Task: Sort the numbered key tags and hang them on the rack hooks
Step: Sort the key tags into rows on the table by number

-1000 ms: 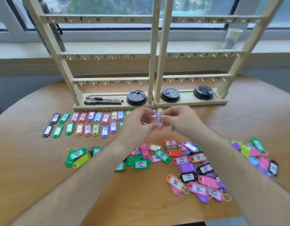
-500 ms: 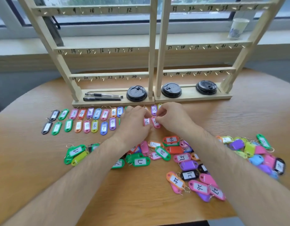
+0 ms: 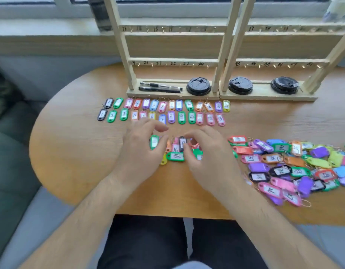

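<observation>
Pale wood fills the middle of the frame: a rounded table (image 3: 70, 152) in front of a window sill. Across the upper centre and upper right stands the wooden rack (image 3: 224, 55), its numbered rails set with small hooks (image 3: 245, 65), all bare. A loose heap of key tags (image 3: 294, 167) spreads over the right of the table. Two sorted rows of tags (image 3: 163, 111) lie just below the rack base. At centre, the left hand (image 3: 140, 150) and right hand (image 3: 208, 152) hover side by side, apart. Three black lids (image 3: 198, 86) and two pens (image 3: 160, 88) sit on the rack base. The right hand's forefinger and thumb pinch a black tag (image 3: 182, 142). A green tag (image 3: 154, 141) shows beside the left thumb; I cannot tell whether that hand grips it.
</observation>
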